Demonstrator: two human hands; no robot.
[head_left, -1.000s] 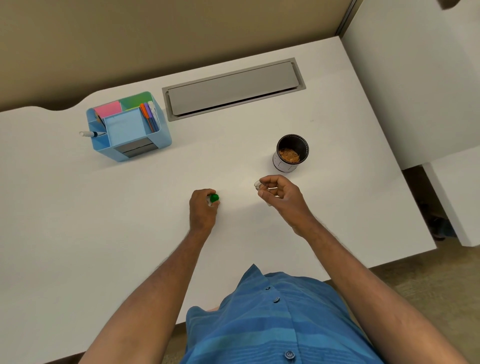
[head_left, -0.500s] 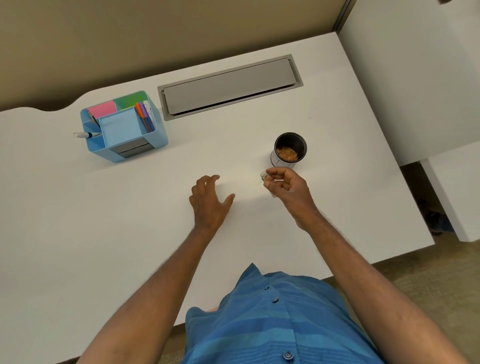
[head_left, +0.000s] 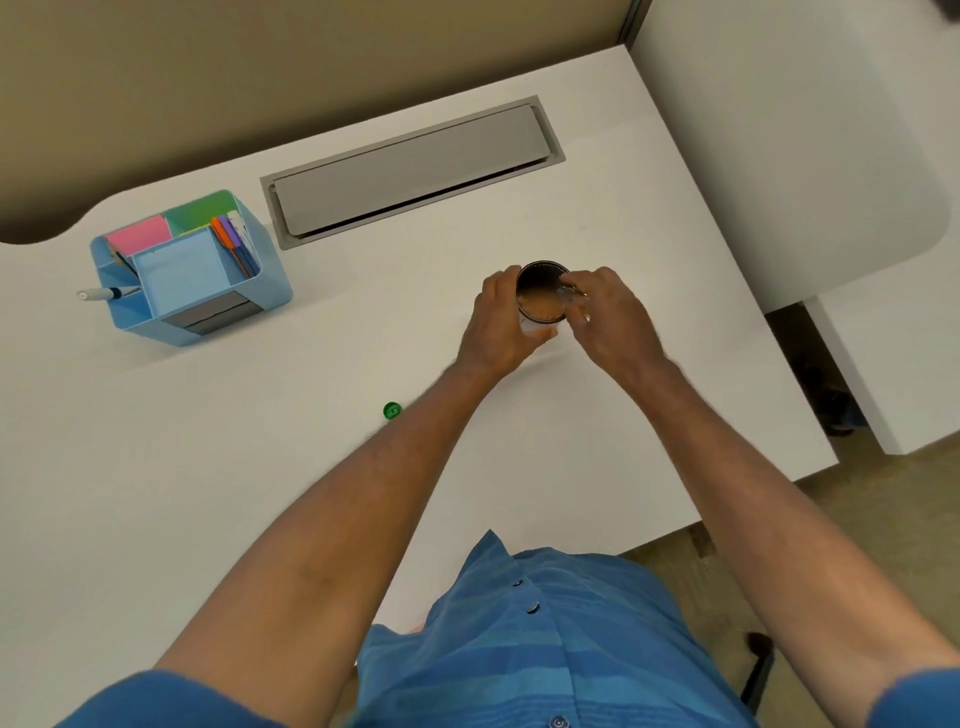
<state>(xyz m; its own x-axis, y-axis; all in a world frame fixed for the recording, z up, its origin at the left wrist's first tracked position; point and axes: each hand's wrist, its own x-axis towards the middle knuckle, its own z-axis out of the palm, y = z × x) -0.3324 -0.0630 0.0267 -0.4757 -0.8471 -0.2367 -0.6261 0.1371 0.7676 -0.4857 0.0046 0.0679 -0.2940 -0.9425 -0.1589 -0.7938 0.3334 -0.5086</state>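
Observation:
A black cup (head_left: 540, 299) with orange-brown contents stands on the white desk (head_left: 260, 467). My left hand (head_left: 501, 327) grips the cup from its left side, fingers curled round the wall. My right hand (head_left: 605, 322) pinches a small clear vial (head_left: 571, 297) tilted over the cup's right rim. A small green cap (head_left: 391, 410) lies alone on the desk, left of my left forearm.
A blue desk organiser (head_left: 192, 280) with sticky notes, pens and a marker stands at the back left. A grey cable-tray lid (head_left: 410, 166) is set into the desk behind the cup. White cabinets (head_left: 810, 156) stand to the right. The desk's front edge runs near my shirt.
My left hand let go of the green cap, left it on the desk and moved right onto the cup. My right hand carried the vial forward over the cup's rim.

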